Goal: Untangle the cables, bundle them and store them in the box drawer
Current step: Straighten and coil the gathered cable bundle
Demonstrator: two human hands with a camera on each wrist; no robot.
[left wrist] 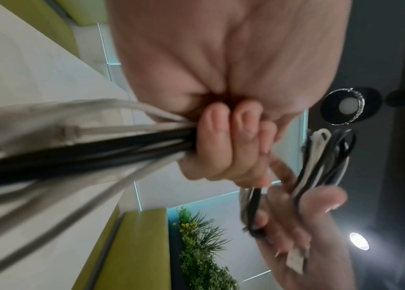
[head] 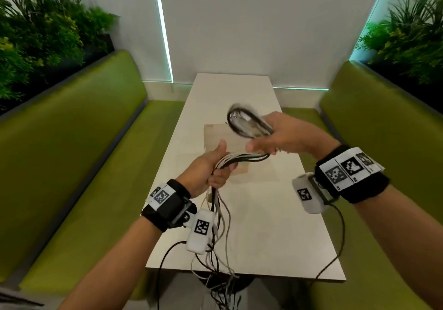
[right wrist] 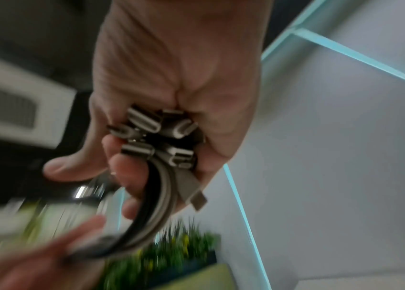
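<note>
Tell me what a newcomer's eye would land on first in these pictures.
First, the cables, black and white, stretched between both hands above the white table: the left hand grips them in a fist, with loose ends dangling past the table's near edge. Next, the right hand holds a blurred looped coil of them. Green benches and leafy plants frame the scene on either side.

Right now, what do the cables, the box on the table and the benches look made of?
Cables: flexible plastic-sheathed, matte black and white; they bend into loops in both hands.
Box: probably cardboard or light wood; flat, dull beige, blurred.
Table: smooth white, laminate-like.
Benches: green vinyl or leatherette, judging by the soft sheen.
</note>
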